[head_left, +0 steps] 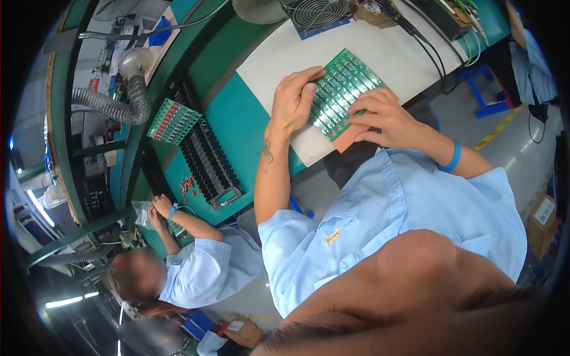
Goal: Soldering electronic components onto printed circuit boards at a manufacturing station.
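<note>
Left hand (292, 99): lies palm-down on the left edge of the green rectangular circuit-board panel (341, 92); fingers together and curled over the board's upper-left border, thumb along the side.
Right hand (383, 115): rests on the panel's lower right corner; fingers bent and close together, fingertips pressing on the board, with a blue wristband (453, 158) on the forearm.
Circuit-board panel: lies tilted on the white rectangular work mat (386, 56), near its front edge; rows of small components cover it, and a copper-brown corner shows under the right hand.
Work mat: lies on the teal bench top (237, 118).
Surroundings: second green populated board (173, 121) and black slotted rack (208, 157) to the left; grey fan grille (314, 12) above.
Co-worker: a person's hands (159, 209) at the lower left, on the same bench.
</note>
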